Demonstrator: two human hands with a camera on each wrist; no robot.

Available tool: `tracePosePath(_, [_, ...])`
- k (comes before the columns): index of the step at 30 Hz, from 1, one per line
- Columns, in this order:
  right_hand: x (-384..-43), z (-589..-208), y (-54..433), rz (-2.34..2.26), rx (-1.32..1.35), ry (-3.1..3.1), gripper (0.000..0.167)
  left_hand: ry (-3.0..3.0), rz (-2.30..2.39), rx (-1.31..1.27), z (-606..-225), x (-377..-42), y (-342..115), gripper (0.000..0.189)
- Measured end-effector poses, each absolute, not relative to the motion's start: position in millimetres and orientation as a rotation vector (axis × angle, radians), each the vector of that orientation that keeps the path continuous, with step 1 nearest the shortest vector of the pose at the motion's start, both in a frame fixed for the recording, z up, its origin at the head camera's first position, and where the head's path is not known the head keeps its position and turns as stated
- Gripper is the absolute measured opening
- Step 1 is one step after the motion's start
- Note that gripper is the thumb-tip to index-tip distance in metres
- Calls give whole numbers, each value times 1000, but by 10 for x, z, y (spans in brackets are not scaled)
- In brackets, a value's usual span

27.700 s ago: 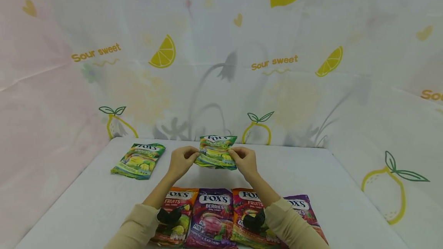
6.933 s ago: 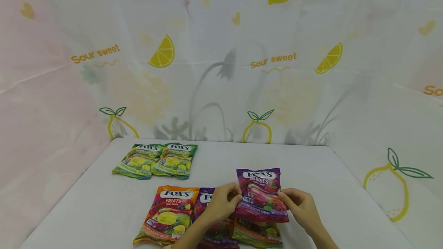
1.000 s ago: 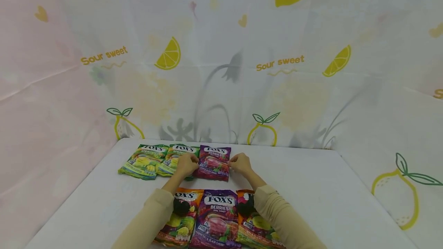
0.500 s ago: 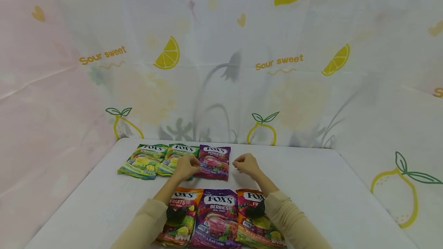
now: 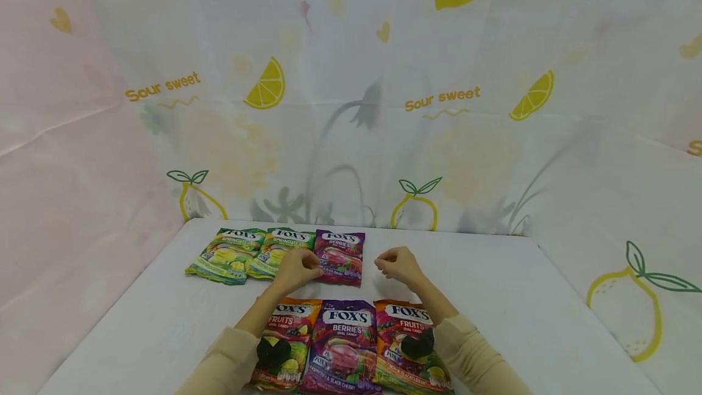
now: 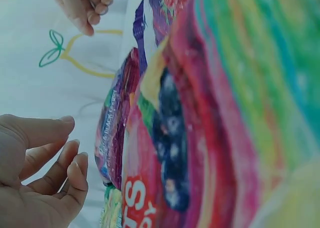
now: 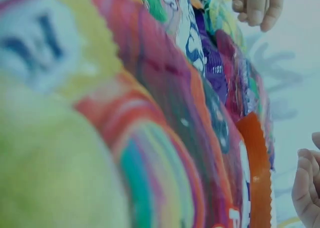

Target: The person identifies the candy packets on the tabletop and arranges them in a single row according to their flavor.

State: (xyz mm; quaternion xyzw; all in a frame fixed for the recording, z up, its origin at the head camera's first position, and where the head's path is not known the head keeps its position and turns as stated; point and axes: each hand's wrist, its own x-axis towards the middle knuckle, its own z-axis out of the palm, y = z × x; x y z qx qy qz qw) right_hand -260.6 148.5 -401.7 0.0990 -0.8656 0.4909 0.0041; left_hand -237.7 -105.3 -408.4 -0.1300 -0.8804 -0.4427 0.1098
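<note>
In the head view a purple berries candy bag (image 5: 340,259) lies at the right end of the back row, beside two green spring tea bags (image 5: 227,256). My left hand (image 5: 296,271) hovers by its lower left edge, fingers loosely bent and holding nothing. To the right of that bag, apart from it, my right hand (image 5: 400,266) is in the air with relaxed fingers. The left wrist view shows a gap between the left thumb and the fingers (image 6: 75,173). Only part of the right hand (image 7: 307,183) shows at the edge of the right wrist view.
Below my forearms lies a front row: an orange-red fruits candy bag (image 5: 287,346), a purple berries bag (image 5: 344,349) and another fruits bag (image 5: 408,346). My sleeves and dark wrist cameras partly cover the fruits bags. A lemon-print cloth (image 5: 351,90) stands behind the white table (image 5: 521,309).
Earlier, both hands carried the purple berries bag from the front row to the back row, after a second spring tea bag. Within the last second they let it go and drew back slightly.
</note>
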Motion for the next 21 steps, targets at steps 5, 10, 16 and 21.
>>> tracePosePath(5, [-2514, -3965, 1505, 1510, 369, -2735, 16, -2591, -1316, -492, -4062, -2289, -1060, 12])
tracePosePath(10, [-2431, -3917, 1571, 1505, 493, -2735, 19, -2574, -1326, -553, -4057, -2210, -1057, 13])
tracePosePath(16, [-2332, -3883, 1660, 1486, 620, -2714, 22, -2559, -1366, -586, -4047, -2137, -1029, 12])
tracePosePath(21, [-2245, -3866, 1717, 1489, 682, -2701, 25, -2540, -1392, -599, -4024, -2067, -998, 11])
